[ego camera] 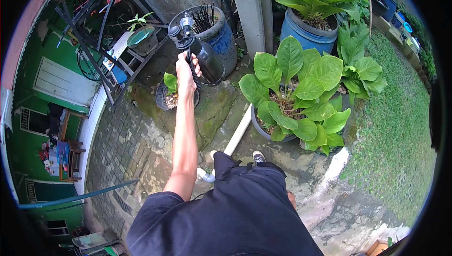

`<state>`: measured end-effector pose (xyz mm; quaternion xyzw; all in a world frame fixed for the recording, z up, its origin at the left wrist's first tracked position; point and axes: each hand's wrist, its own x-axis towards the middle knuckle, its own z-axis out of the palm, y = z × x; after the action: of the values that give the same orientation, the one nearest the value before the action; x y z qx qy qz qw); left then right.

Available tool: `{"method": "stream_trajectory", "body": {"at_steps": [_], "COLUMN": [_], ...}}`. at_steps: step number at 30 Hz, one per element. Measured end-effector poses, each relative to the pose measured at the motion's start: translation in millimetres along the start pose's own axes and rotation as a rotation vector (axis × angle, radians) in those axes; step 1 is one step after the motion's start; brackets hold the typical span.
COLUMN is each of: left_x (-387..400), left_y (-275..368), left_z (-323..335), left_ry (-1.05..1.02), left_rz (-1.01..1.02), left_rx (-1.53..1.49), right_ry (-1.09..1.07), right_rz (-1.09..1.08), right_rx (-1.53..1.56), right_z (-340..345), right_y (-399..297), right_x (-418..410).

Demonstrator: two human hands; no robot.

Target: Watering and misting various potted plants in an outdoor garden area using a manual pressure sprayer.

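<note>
My left hand [188,70] is stretched out forward and wrapped around the handle of a black pump spray bottle [208,60], whose clear nozzle end points away from me. Beyond the bottle stands a blue barrel planter [226,42] holding dark thin stems. Below the hand sits a small dark pot [163,95] with a young plant. To the right, a broad-leaved green plant [303,93] grows in a dark round pot. My right hand [291,199] hangs low at my side, mostly hidden behind my shirt; its fingers cannot be made out clearly.
A white pipe [240,129] crosses the mossy ground before my feet. Farther ahead is a blue planter [307,35] with a leafy plant, beside a concrete post [251,12]. A black metal frame [102,44] stands at upper left, and grass [392,132] lies at right.
</note>
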<state>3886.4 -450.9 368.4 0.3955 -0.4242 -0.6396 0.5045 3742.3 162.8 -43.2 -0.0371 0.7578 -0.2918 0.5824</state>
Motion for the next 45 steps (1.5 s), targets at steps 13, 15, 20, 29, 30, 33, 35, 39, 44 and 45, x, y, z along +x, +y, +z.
{"method": "stream_trajectory", "body": {"at_steps": [13,15,20,29,30,33,35,39,44,45], "left_x": [-126,-155,-239,-301,-301,-298,-304,-318,-333,-327], "left_y": [-135,-185,-246,-269,-266,-259,-262,-262,-285,-281], "left_z": [-58,-80,-119,-139,-139,-143,-149,-158,-186,-185], "left_ry": [-0.197,-0.215,-0.204,-0.207,-0.214,-0.239,-0.180,-0.244,-0.040,-0.117], "left_rz": [-0.142,-0.121,-0.242,-0.474,-0.483,-0.545,-0.449,-0.521,-0.374,-0.385], "left_rx": [0.758,0.947,1.103,1.059,1.088,1.094,1.092,1.140,1.012,1.002], "right_ry": [0.175,0.038,-0.202,-0.287,-0.253,-0.199,-0.280,-0.445,-0.506,-0.470], "right_rz": [-1.065,-1.165,-1.196,-1.056,-1.102,-1.145,-1.257,-1.434,-1.411,-1.509], "right_rx": [-0.307,-0.311,-0.684,-1.043,-1.057,-1.002,-0.904,-1.204,-1.142,-1.030], "right_z": [38,72,136,151,142,136,156,198,192,182], "right_y": [-403,-423,-390,-378,-399,-408,-367,-317,-394,-394], "right_x": [-104,-107,-77,-101,-124,-153,-111,-59,-161,-168]}}
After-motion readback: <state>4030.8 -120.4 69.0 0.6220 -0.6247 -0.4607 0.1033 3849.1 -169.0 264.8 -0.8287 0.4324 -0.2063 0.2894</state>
